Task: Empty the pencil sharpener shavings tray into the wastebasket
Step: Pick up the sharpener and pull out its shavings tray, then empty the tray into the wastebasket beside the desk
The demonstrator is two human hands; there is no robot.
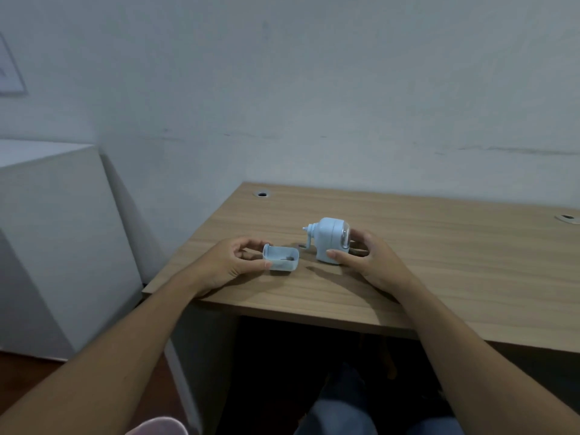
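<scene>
Head view looked down over a wooden tabletop set against a pale wall, both of the person's bare forearms reaching in from the lower corners. The left hand pinched the pale blue shavings tray by its left end, thumb along the near wall and fingers curled over the far rim, so the tray was out of its housing and sat at or just above the wood; I could not tell whether it touched. Dark shavings lay inside it. At about three o'clock from the tray, near but not touching it, the pencil sharpener stood upright on the tabletop, its crank handle pointing toward nine o'clock and its clear dome facing three o'clock. The right hand cupped the sharpener from the three o'clock side, thumb pressed against the lower front of the body and fingers wrapped behind it, steadying it.

Two round cable holes sat in the tabletop, one toward eleven o'clock of the sharpener near the wall, the other far out at the right edge. A white cabinet stood off to the left of the desk. No wastebasket showed from where the camera looked.
</scene>
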